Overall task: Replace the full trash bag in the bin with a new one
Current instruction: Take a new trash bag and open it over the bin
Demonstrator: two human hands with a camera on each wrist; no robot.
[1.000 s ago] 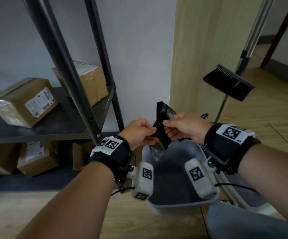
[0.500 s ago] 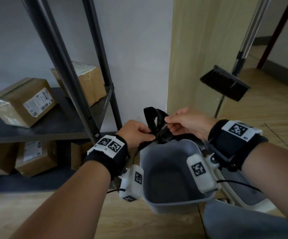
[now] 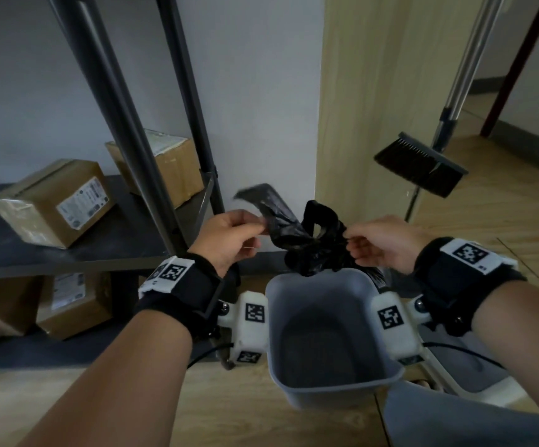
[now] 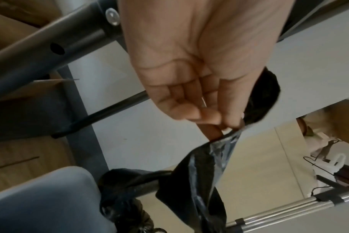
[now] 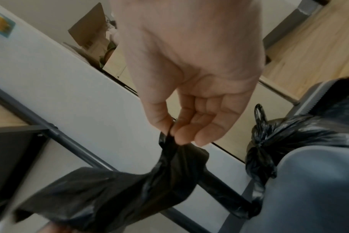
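A crumpled new black trash bag (image 3: 307,246) hangs over the far rim of the grey bin (image 3: 336,390), whose inside shows no liner. My left hand (image 3: 260,225) pinches its left flap between thumb and fingers, as the left wrist view shows (image 4: 229,126). My right hand (image 3: 349,237) pinches the bag's right edge (image 5: 171,132). The bag (image 5: 110,189) stretches between the two hands. A tied, full black bag (image 5: 289,134) sits on the floor beside the bin (image 5: 313,189), just behind it in the left wrist view (image 4: 125,201).
A dark metal shelf rack (image 3: 126,130) with cardboard boxes (image 3: 52,201) stands at the left, close to my left hand. A broom (image 3: 423,162) leans against the wooden panel at the right. A white and grey object (image 3: 474,375) lies right of the bin.
My hands have moved apart and up a little. The folded black bag has opened out between them, with one flap now sticking up on the left.
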